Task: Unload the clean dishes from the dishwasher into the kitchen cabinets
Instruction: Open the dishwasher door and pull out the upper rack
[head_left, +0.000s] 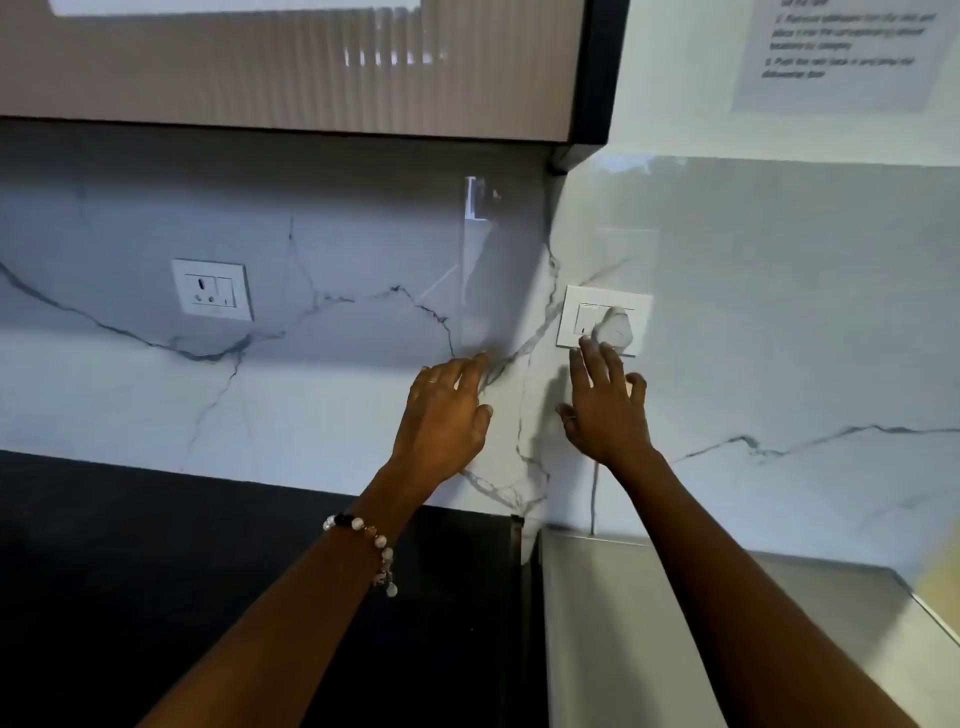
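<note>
Reaching both hands at the white marble wall, I hold nothing: left hand (447, 410) and right hand (605, 402) spread wide. No dishes or dishwasher show; I should look down first.

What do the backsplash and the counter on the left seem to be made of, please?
Backsplash: looks like polished marble or a marble-look slab, white with grey veins and glossy reflections. Counter: dark, possibly black stone or laminate; too shadowed to tell.

Left hand (447, 410) and right hand (605, 410) raised, fingers (592, 358) loose, marble wall (311, 395)
</note>
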